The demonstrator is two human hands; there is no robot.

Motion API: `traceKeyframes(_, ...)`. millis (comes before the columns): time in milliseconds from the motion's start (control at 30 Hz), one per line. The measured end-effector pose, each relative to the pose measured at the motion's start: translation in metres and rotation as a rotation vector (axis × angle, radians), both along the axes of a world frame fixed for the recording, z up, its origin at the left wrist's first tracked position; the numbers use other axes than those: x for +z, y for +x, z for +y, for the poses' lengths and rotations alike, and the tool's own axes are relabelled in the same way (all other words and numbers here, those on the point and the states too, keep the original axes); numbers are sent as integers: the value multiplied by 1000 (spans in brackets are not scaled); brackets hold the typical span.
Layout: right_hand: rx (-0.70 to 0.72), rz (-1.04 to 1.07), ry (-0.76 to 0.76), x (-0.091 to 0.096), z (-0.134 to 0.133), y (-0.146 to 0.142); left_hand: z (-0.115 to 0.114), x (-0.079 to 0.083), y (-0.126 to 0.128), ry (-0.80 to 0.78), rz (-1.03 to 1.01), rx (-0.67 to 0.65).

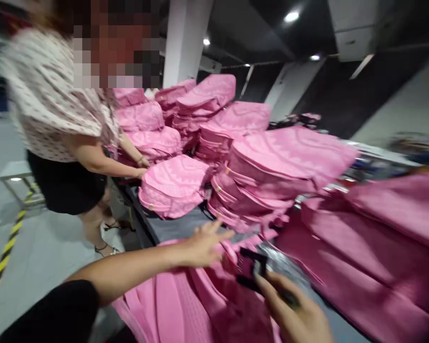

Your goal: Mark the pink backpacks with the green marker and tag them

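My left hand (204, 245), at the centre of the frame, has its fingers spread above the pink backpack (169, 305); I cannot confirm contact. My right hand (295, 305), lower right, pinches a black tag (248, 267), its print blurred. The backpack lies straps upward on the desk (168, 229), lower centre. Upper left, a co-worker (53, 105) has a hand (141, 173) on another backpack (177, 183), left of stacked bags (268, 162).

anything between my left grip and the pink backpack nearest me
Nothing visible: the left grip, fingers spread, is over the far end of the nearest pink backpack, though contact is unclear. The black card-like item in the right grip is off to the right, not between them.
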State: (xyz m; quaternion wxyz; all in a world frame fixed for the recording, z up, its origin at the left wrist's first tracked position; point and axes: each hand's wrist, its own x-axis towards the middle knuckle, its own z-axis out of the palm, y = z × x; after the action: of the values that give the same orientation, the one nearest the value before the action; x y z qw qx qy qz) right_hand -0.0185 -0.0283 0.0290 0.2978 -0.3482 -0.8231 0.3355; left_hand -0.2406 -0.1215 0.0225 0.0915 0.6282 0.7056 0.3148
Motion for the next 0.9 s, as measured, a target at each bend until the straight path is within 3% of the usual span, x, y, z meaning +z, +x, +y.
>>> traceKeyframes(100, 46, 78, -288, 18, -37, -33, -28, 19, 2, 185, -408, -37)
traceKeyframes(167, 87, 107, -332, 21, -50, -47, -37, 25, 4, 154, -620, -107)
traceKeyframes(233, 140, 80, -269, 20, -57, -49, -42, 25, 8, 137, -714, -147)
traceKeyframes(367, 111, -11, 60, 11, -55, -28, -56, 12, -1, 177, -482, -153)
traceKeyframes(467, 22, -86, 235, 5, -50, -21, -69, -12, -26, 145, -224, 57)
traceKeyframes(533, 46, -218, 225, 3, -51, -29, -74, -32, -41, -1, -182, 160)
traceKeyframes(600, 120, -462, 199, 2, -54, -44, -76, -47, -49, -117, -227, 145)
traceKeyframes(733, 306, -899, 254, 6, -64, -79, -78, -57, -52, -88, -260, 6)
traceKeyframes(900, 411, -981, 319, 6, -65, -108, -79, -63, -54, -49, -228, 51)
